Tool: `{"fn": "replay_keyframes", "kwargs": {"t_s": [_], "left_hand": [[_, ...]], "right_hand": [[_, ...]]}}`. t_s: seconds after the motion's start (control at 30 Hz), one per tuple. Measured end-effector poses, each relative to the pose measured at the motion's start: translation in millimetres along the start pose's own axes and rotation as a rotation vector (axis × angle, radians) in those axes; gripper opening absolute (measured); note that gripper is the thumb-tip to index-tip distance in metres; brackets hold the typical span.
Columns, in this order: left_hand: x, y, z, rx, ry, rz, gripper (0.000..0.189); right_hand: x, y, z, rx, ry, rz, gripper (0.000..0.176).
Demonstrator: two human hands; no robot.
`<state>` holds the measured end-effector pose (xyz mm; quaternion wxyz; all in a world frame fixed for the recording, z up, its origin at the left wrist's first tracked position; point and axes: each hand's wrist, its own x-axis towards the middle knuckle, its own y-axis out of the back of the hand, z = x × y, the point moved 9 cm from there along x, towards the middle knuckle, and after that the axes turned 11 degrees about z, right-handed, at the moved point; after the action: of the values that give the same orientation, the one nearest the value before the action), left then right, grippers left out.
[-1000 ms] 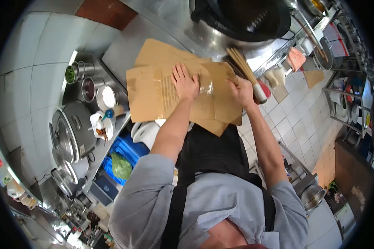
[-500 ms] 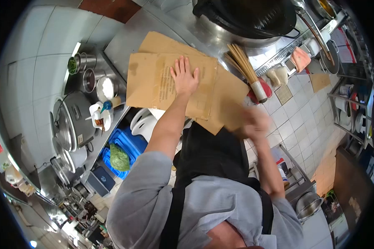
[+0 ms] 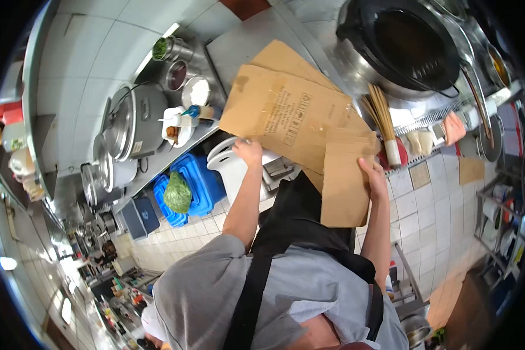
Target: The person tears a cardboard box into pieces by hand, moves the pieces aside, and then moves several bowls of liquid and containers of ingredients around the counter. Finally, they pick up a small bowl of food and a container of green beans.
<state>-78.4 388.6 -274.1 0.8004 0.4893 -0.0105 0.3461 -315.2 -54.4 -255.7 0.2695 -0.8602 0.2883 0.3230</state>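
Note:
A large flattened cardboard sheet (image 3: 286,111) with printed symbols lies across the counter's front edge, and another cardboard sheet (image 3: 286,58) shows from beneath it. At the near left edge of the printed sheet, my left hand (image 3: 249,153) is closed, its fingers curled against the border. My right hand (image 3: 374,179) grips a smaller folded cardboard piece (image 3: 345,186) by its right side, thumb on top. That piece overlaps the right part of the big sheet and hangs in front of my black apron.
A black wok (image 3: 414,46) stands at the back right, beside a bundle of wooden sticks (image 3: 382,119). Metal containers (image 3: 177,74) and a large lidded pot (image 3: 137,122) line the left counter. Below are a white stool (image 3: 230,172) and blue bins (image 3: 199,184) with a green bag (image 3: 177,193).
My left hand has gone from lying flat on the printed sheet to its near edge. The right hand, blurred before, now shows the smaller piece plainly. The view has shifted left.

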Motion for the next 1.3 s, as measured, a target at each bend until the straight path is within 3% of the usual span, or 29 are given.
{"fn": "replay_keyframes", "kwargs": {"t_s": [0.1, 0.13, 0.23, 0.37, 0.5, 0.6, 0.73, 0.83, 0.97, 1.13, 1.17, 1.3], "left_hand": [[-7.2, -51.8, -56.6, -0.841, 0.917, -0.456, 0.034], [-3.3, -48.5, -53.0, -0.820, 0.917, -0.490, 0.031], [-12.0, -44.9, -31.9, -0.780, 0.935, -0.589, 0.022], [-17.8, -43.7, 2.5, -1.068, 0.993, -0.684, 0.017], [-3.3, -39.1, 48.1, -1.308, 0.876, -0.688, 0.021], [21.7, -41.9, 99.9, -1.318, 0.829, -0.651, 0.021], [76.7, -102.0, 147.2, -1.434, 0.844, -0.578, 0.016], [106.5, -175.5, 167.0, -1.443, 1.072, -0.482, 0.012], [127.2, -268.1, 175.1, -1.493, 1.295, -0.384, 0.014], [142.7, -270.5, 166.2, -1.313, 1.359, -0.166, 0.031], [145.7, -300.7, 145.0, -1.387, 1.394, -0.190, 0.035], [141.4, -275.6, 134.3, -1.311, 1.406, -0.124, 0.037]], "right_hand": [[13.8, -2.9, -4.3, -0.356, -0.039, 0.123, 0.041], [10.4, 2.0, -7.8, -0.516, -0.046, 0.159, 0.042], [14.0, 16.3, 9.6, -0.331, -0.124, 0.125, 0.049], [22.9, 4.5, 22.6, -0.084, -0.186, 0.045, 0.055], [17.4, -4.4, 24.4, -0.003, -0.028, 0.100, 0.057], [19.9, -2.2, 27.8, -0.024, -0.031, 0.091, 0.060], [25.9, -2.9, 23.0, -0.110, -0.031, 0.116, 0.043], [23.3, -6.8, 6.0, -0.196, 0.017, 0.170, 0.033], [-14.0, -24.9, -52.6, -0.430, 0.208, 0.267, 0.027], [-88.1, -7.0, -123.7, -0.603, 0.262, 0.350, 0.025], [-103.0, 2.0, -133.5, -0.621, 0.263, 0.377, 0.026], [-141.6, 17.4, -169.4, -0.719, 0.350, 0.412, 0.023]]}}
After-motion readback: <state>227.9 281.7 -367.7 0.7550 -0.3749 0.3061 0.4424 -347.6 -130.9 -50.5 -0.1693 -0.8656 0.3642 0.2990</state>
